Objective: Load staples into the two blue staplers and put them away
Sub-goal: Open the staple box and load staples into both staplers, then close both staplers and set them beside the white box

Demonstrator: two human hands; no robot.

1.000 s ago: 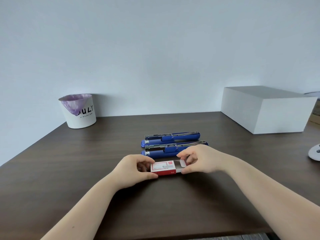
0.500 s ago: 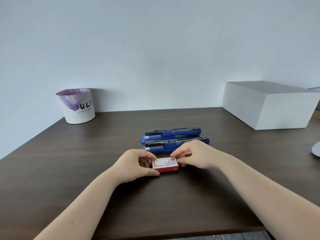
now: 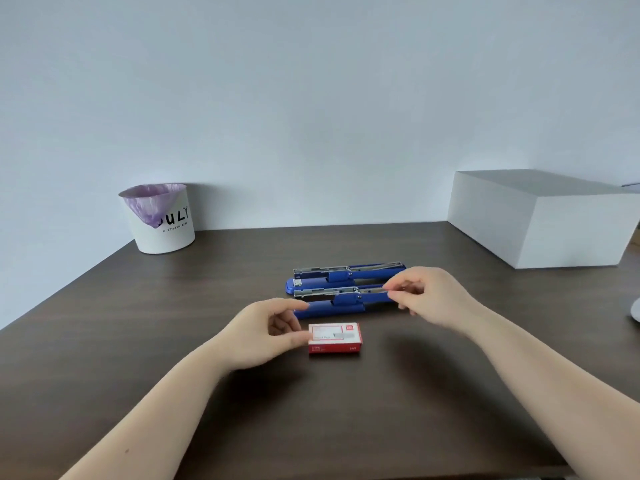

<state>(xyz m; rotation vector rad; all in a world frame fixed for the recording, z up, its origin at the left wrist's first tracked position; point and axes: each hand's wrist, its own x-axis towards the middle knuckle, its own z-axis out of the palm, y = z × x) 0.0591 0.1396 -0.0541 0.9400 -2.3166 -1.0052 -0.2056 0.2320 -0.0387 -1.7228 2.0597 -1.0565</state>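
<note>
Two blue staplers lie side by side on the dark table, both hinged open with their metal channels showing: the far stapler and the near stapler. A closed red and white staple box lies flat just in front of them. My left hand is at the box's left end with its fingers apart; the thumb touches the box and the index finger points at the near stapler's left tip. My right hand pinches a thin grey staple strip just above the right part of the near stapler's channel.
A white bin with a purple liner stands at the back left of the table. A large white box sits at the back right. A white rounded object shows at the right edge. The wall is close behind.
The box's tray, pulled out one second ago, was pushed shut. My right hand has left the box and risen to the near stapler with a staple strip. My left hand has loosened its hold.
</note>
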